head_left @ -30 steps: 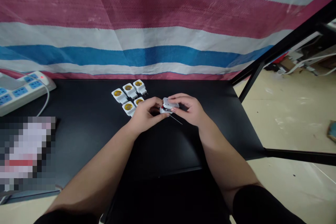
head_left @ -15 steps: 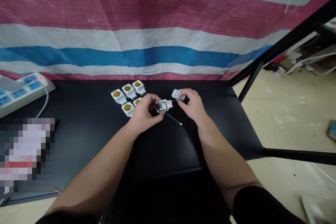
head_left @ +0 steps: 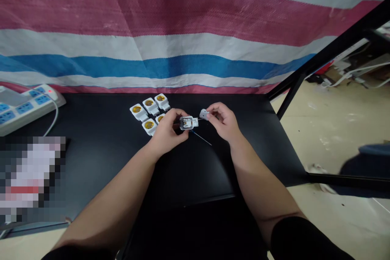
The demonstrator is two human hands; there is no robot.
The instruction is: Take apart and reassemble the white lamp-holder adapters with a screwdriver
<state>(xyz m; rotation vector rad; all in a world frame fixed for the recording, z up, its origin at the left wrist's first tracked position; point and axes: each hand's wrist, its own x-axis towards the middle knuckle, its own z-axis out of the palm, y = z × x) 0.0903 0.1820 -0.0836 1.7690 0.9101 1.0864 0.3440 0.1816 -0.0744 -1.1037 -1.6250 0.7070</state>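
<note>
My left hand [head_left: 168, 132] is closed around a small white plug housing [head_left: 187, 122] that lies open, its inner parts showing. My right hand [head_left: 224, 122] pinches the white cover piece [head_left: 204, 114] just to the right of the housing, a little apart from it. A thin screwdriver [head_left: 200, 138] lies on the black table [head_left: 91, 150] below the two hands. Several white plug-in lamp sockets with yellow centres [head_left: 149, 111] are grouped just left of my left hand.
A white power strip with blue sockets [head_left: 24, 107] and its cable lies at the table's far left. A striped tarp [head_left: 183, 28] hangs behind the table. A black frame bar [head_left: 329, 53] runs along the right. Someone's foot [head_left: 365, 166] shows on the floor at right.
The cover was lifted off the housing by my right hand and now sits close beside it again. A person's foot has come into view on the floor at right.
</note>
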